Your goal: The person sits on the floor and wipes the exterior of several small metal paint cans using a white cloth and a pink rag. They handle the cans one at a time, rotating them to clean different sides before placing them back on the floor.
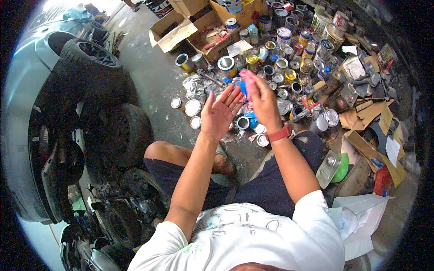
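Note:
My left hand point(219, 114) is held out palm up, fingers spread, with nothing in it. Beside it, my right hand point(266, 105) is closed on a crumpled pink cloth point(248, 80) that sticks out past the fingertips. A red watch point(280, 133) is on my right wrist. Both hands hover over a crowd of paint cans on the floor. Near the left fingers stand a white-lidded can point(193, 108) and a yellow-and-blue can point(227, 66). An open can point(243, 123) sits below the hands, and a whitish crumpled rag point(194, 86) lies to the left.
Several more paint cans point(284, 35) spread to the far right. Cardboard boxes point(172, 31) stand at the back. Torn cardboard point(370, 114) and a metal tin point(328, 169) lie on the right. A car body point(27, 104) and loose tyres point(131, 128) line the left side.

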`<control>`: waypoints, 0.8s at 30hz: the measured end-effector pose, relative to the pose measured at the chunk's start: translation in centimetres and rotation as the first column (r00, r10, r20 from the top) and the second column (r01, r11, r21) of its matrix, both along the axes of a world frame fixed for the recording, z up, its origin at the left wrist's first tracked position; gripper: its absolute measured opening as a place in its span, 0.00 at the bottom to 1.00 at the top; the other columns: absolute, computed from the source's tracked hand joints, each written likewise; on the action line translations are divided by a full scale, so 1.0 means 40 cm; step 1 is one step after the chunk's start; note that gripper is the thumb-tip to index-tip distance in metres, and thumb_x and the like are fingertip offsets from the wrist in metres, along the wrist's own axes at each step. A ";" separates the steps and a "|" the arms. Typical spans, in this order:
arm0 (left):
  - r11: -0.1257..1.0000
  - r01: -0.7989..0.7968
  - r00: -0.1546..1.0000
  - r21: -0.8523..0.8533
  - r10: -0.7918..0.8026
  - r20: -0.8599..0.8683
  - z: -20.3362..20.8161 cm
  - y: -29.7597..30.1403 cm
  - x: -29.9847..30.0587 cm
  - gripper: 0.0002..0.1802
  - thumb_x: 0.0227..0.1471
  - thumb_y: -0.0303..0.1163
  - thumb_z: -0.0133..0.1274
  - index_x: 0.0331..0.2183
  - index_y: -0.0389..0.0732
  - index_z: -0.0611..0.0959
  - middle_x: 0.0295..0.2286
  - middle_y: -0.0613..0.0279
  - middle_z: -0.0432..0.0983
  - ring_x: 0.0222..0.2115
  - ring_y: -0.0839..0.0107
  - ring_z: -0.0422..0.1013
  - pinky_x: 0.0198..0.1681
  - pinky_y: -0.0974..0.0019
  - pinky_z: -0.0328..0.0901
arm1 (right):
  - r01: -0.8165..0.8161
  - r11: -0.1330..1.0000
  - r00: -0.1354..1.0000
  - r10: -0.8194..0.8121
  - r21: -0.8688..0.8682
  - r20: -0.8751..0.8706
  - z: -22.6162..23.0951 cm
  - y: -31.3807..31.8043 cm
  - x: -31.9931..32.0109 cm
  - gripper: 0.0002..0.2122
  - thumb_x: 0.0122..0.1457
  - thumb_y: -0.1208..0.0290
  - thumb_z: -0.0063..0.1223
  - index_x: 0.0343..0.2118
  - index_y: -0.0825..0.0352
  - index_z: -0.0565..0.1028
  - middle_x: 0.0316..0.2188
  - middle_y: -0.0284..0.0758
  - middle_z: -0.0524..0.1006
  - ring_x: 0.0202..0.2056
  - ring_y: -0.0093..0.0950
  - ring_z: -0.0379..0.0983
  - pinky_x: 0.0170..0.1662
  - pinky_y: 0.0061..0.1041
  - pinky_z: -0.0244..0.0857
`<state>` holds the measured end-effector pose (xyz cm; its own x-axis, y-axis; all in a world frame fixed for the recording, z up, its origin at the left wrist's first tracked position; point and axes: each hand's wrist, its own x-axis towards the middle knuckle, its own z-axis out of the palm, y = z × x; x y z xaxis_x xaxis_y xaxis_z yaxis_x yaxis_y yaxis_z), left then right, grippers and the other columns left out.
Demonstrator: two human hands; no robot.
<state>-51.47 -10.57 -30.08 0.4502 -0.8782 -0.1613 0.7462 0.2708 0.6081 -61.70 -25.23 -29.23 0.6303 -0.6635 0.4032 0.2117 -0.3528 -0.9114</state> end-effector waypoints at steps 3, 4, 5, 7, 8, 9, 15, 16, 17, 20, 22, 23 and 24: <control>0.995 0.073 0.988 -0.072 -0.082 -0.133 0.006 -0.015 0.016 0.48 0.66 0.70 0.39 0.66 0.36 0.68 0.62 0.54 0.70 0.62 0.60 0.67 0.68 0.56 0.59 | -0.106 0.890 0.992 0.062 -0.444 -0.111 -0.004 0.051 0.011 0.16 0.74 0.69 0.44 0.59 0.68 0.77 0.59 0.45 0.77 0.64 0.43 0.69 0.73 0.43 0.53; 0.993 0.095 0.983 -0.067 -0.104 -0.150 0.007 -0.016 0.010 0.47 0.66 0.70 0.39 0.64 0.37 0.69 0.60 0.56 0.72 0.61 0.61 0.68 0.67 0.57 0.60 | -0.110 0.819 0.985 0.014 -0.563 -0.172 -0.019 0.065 0.009 0.16 0.74 0.70 0.43 0.58 0.68 0.77 0.58 0.44 0.77 0.64 0.43 0.69 0.74 0.44 0.51; 0.990 0.114 0.983 -0.086 -0.125 -0.137 0.009 -0.017 0.007 0.50 0.64 0.74 0.39 0.62 0.37 0.71 0.59 0.57 0.74 0.60 0.62 0.70 0.64 0.59 0.61 | -0.128 0.844 0.981 0.032 -0.520 -0.190 -0.032 0.052 0.008 0.15 0.74 0.70 0.43 0.57 0.68 0.77 0.57 0.44 0.78 0.62 0.43 0.71 0.73 0.44 0.54; 0.982 0.132 0.973 -0.132 -0.154 -0.173 0.008 0.005 0.002 0.54 0.62 0.75 0.40 0.65 0.34 0.68 0.61 0.51 0.71 0.60 0.58 0.70 0.65 0.57 0.62 | -0.172 0.891 0.972 0.084 -0.420 -0.220 -0.008 0.028 0.017 0.14 0.73 0.70 0.44 0.55 0.68 0.77 0.53 0.44 0.80 0.58 0.45 0.74 0.69 0.44 0.60; 0.977 0.143 0.966 -0.159 -0.173 -0.191 0.006 0.008 -0.002 0.56 0.62 0.76 0.40 0.66 0.32 0.67 0.63 0.47 0.69 0.60 0.55 0.70 0.65 0.56 0.62 | -0.139 0.941 0.962 0.055 -0.308 -0.266 -0.016 0.011 0.026 0.13 0.73 0.70 0.44 0.53 0.69 0.76 0.51 0.44 0.81 0.55 0.46 0.75 0.66 0.44 0.63; 0.983 0.126 0.978 -0.136 -0.146 -0.150 0.023 -0.004 -0.010 0.58 0.61 0.76 0.40 0.67 0.30 0.64 0.65 0.44 0.65 0.64 0.52 0.65 0.69 0.53 0.59 | -0.097 0.977 0.949 0.032 -0.192 -0.315 -0.024 -0.005 0.036 0.13 0.73 0.70 0.44 0.52 0.69 0.76 0.49 0.44 0.81 0.53 0.47 0.76 0.63 0.43 0.66; 0.952 -0.076 0.968 -0.298 -0.001 -0.250 0.072 -0.007 0.012 0.62 0.60 0.73 0.45 0.71 0.27 0.53 0.72 0.38 0.49 0.73 0.48 0.49 0.76 0.46 0.45 | -0.134 0.844 0.987 0.066 0.519 0.147 -0.109 -0.057 0.047 0.15 0.76 0.71 0.45 0.59 0.71 0.75 0.58 0.35 0.79 0.57 0.25 0.74 0.63 0.27 0.67; 0.942 -0.116 0.961 -0.314 0.027 -0.274 0.068 -0.005 0.022 0.62 0.60 0.72 0.46 0.71 0.27 0.53 0.72 0.38 0.48 0.73 0.48 0.49 0.76 0.46 0.45 | -0.219 0.811 0.975 0.159 0.543 0.156 -0.107 -0.046 0.050 0.15 0.75 0.70 0.46 0.59 0.71 0.75 0.59 0.35 0.78 0.57 0.24 0.74 0.63 0.26 0.67; 0.937 -0.126 0.962 -0.326 0.035 -0.272 0.064 -0.003 0.029 0.62 0.60 0.72 0.47 0.71 0.27 0.53 0.72 0.39 0.48 0.73 0.49 0.48 0.76 0.47 0.44 | -0.299 0.769 0.954 0.249 0.565 0.167 -0.105 -0.030 0.049 0.16 0.75 0.69 0.48 0.59 0.71 0.75 0.59 0.35 0.78 0.57 0.23 0.74 0.63 0.25 0.67; 0.918 -0.175 0.936 -0.354 0.044 -0.348 0.050 -0.009 0.029 0.62 0.60 0.72 0.48 0.71 0.27 0.54 0.72 0.41 0.49 0.73 0.50 0.49 0.76 0.49 0.44 | -0.391 0.687 0.902 0.419 0.613 0.105 -0.085 0.024 0.032 0.17 0.73 0.66 0.55 0.57 0.72 0.76 0.51 0.32 0.81 0.49 0.19 0.76 0.54 0.22 0.71; 0.942 -0.127 0.963 -0.310 0.042 -0.268 0.051 -0.015 0.014 0.62 0.60 0.73 0.46 0.71 0.28 0.55 0.72 0.43 0.50 0.73 0.51 0.49 0.76 0.51 0.45 | -0.432 0.686 0.879 0.465 0.586 0.104 -0.105 0.025 0.037 0.17 0.71 0.66 0.58 0.56 0.73 0.77 0.46 0.32 0.83 0.43 0.19 0.78 0.48 0.22 0.73; 0.954 -0.103 0.971 -0.283 0.034 -0.238 0.051 -0.015 0.006 0.62 0.59 0.74 0.45 0.71 0.29 0.55 0.72 0.43 0.50 0.73 0.51 0.49 0.76 0.51 0.45 | -0.353 0.799 0.913 0.409 0.486 -0.010 -0.113 0.010 0.032 0.16 0.69 0.66 0.61 0.52 0.73 0.79 0.39 0.31 0.85 0.37 0.19 0.78 0.42 0.23 0.73; 0.964 -0.086 0.978 -0.251 0.033 -0.207 0.051 -0.011 0.004 0.62 0.59 0.75 0.45 0.71 0.29 0.55 0.72 0.43 0.50 0.73 0.51 0.49 0.76 0.51 0.45 | -0.318 0.836 0.919 0.388 0.446 -0.072 -0.107 0.011 0.032 0.15 0.68 0.67 0.61 0.51 0.72 0.80 0.38 0.31 0.85 0.37 0.19 0.78 0.41 0.23 0.73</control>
<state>-51.31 -11.00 -28.04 0.4849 -0.8742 -0.0256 0.8226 0.4459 0.3528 -60.44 -24.80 -33.51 0.8844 -0.4664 0.0185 0.0945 0.1400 -0.9856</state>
